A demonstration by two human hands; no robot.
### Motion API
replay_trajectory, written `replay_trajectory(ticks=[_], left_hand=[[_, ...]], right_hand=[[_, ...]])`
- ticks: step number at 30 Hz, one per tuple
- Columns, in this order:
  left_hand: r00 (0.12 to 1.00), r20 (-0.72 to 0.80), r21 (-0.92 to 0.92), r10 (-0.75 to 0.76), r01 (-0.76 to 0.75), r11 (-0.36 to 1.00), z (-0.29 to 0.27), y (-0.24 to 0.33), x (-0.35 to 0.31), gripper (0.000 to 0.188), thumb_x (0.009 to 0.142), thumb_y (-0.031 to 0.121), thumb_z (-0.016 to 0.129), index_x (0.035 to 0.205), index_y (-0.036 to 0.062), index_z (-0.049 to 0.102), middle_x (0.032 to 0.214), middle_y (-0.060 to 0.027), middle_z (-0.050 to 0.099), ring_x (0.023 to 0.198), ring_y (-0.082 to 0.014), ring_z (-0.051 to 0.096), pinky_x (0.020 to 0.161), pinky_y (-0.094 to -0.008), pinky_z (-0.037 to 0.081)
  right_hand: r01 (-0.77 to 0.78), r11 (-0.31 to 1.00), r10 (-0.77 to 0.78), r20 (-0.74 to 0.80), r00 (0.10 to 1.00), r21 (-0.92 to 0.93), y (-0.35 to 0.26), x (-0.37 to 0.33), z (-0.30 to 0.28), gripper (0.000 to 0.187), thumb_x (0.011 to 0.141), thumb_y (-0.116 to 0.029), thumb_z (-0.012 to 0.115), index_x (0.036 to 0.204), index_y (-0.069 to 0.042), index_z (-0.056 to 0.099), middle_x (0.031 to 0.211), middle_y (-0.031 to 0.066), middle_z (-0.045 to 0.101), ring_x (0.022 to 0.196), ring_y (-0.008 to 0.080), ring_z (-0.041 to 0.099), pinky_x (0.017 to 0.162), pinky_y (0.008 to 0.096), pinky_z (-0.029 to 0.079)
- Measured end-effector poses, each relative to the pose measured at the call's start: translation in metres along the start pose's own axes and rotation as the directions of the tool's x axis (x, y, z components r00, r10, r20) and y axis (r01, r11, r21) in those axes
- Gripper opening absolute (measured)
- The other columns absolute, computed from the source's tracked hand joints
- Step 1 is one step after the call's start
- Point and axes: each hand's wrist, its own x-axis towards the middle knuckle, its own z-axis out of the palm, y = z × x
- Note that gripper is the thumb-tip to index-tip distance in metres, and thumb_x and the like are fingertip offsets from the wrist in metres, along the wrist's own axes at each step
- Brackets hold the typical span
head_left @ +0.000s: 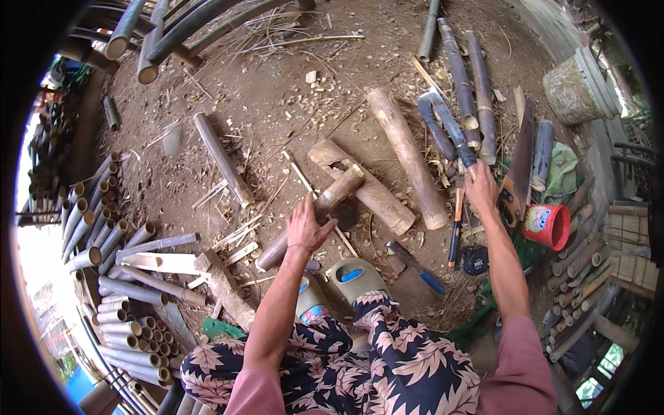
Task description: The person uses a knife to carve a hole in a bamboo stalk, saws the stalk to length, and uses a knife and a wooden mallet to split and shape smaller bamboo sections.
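Observation:
My left hand [308, 223] is closed around a short bamboo piece [337, 194], which slants with its far end on a notched wooden block [377, 197]. Out to the right, my right hand [480, 187] grips the dark wrapped handle of a machete [453, 124]. Its grey blade points away from me, over a dark curved piece [434, 128] whose kind I cannot tell. A thick log [409, 159] lies between the block and the machete. Close to my right wrist are a tool with an orange and black handle [456, 228] and a black tape measure [475, 261].
A hand saw [519, 166] and a red tub [546, 227] are at right, below a dirty bucket [577, 86]. A blue-handled tool [418, 268] lies before my feet. Cut bamboo [131, 332] is stacked at left; one bamboo length [223, 159] lies on the dirt.

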Motion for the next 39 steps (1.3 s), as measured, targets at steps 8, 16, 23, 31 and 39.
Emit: replay_trajectory(ticks=[8, 16, 23, 31, 39], left_hand=[[0.999, -0.054, 0.053, -0.001, 0.004, 0.999, 0.003, 0.015, 0.006, 0.062, 0.076, 0.028, 0.076, 0.13, 0.0108, 0.05, 0.111, -0.0117, 0.063, 0.106, -0.0329, 0.061, 0.089, -0.0439, 0.051], [0.995, 0.06, -0.736, 0.085, -0.014, 0.676, -0.055, 0.109, 0.001, 0.058, 0.087, 0.043, 0.07, 0.123, -0.0011, 0.057, 0.107, -0.0148, 0.066, 0.097, -0.0259, 0.062, 0.088, -0.0381, 0.05], [0.959, 0.235, -0.791, -0.162, 0.285, 0.542, -0.165, 0.027, 0.02, 0.024, 0.087, 0.015, 0.068, 0.1, 0.0016, 0.053, 0.072, -0.0037, 0.056, 0.054, -0.0123, 0.055, 0.048, -0.0272, 0.051], [0.887, 0.423, -0.03, -0.183, 0.216, 0.976, -0.222, -0.026, -0.032, 0.059, 0.093, 0.056, 0.057, 0.091, -0.0025, 0.064, 0.079, -0.0244, 0.065, 0.074, -0.039, 0.065, 0.07, -0.0489, 0.049], [0.855, 0.474, 0.117, -0.211, 0.177, 0.977, -0.211, -0.033, -0.04, 0.06, 0.093, 0.058, 0.056, 0.091, -0.0008, 0.063, 0.083, -0.0266, 0.066, 0.082, -0.0433, 0.065, 0.074, -0.0501, 0.049]], right_hand=[[-0.059, 0.752, 0.067, 0.013, 0.998, 0.657, -0.095, -0.103, -0.064, 0.035, 0.095, -0.031, 0.059, 0.114, -0.002, 0.054, 0.077, 0.0053, 0.054, 0.057, 0.0114, 0.049, 0.048, 0.0334, 0.045], [0.225, 0.537, -0.132, -0.182, 0.974, 0.813, -0.219, -0.152, -0.035, 0.03, 0.095, -0.013, 0.054, 0.121, 0.002, 0.051, 0.09, 0.0101, 0.056, 0.074, 0.0174, 0.057, 0.06, 0.0329, 0.051], [-0.043, 0.988, 0.04, 0.021, 0.999, 0.149, -0.163, -0.046, 0.013, 0.085, 0.09, -0.048, 0.062, 0.153, -0.005, 0.023, 0.131, 0.0268, 0.048, 0.126, 0.039, 0.042, 0.101, 0.0515, 0.041], [-0.332, 0.649, -0.014, 0.447, 0.894, 0.684, -0.134, -0.035, -0.003, 0.073, 0.095, -0.032, 0.059, 0.151, -0.001, 0.024, 0.129, 0.0254, 0.054, 0.11, 0.0358, 0.06, 0.091, 0.0517, 0.052], [-0.305, 0.237, -0.276, 0.365, 0.889, 0.922, -0.147, -0.099, -0.102, 0.066, 0.073, -0.029, 0.07, 0.124, 0.004, 0.046, 0.105, 0.017, 0.062, 0.088, 0.0254, 0.066, 0.079, 0.0389, 0.056]])
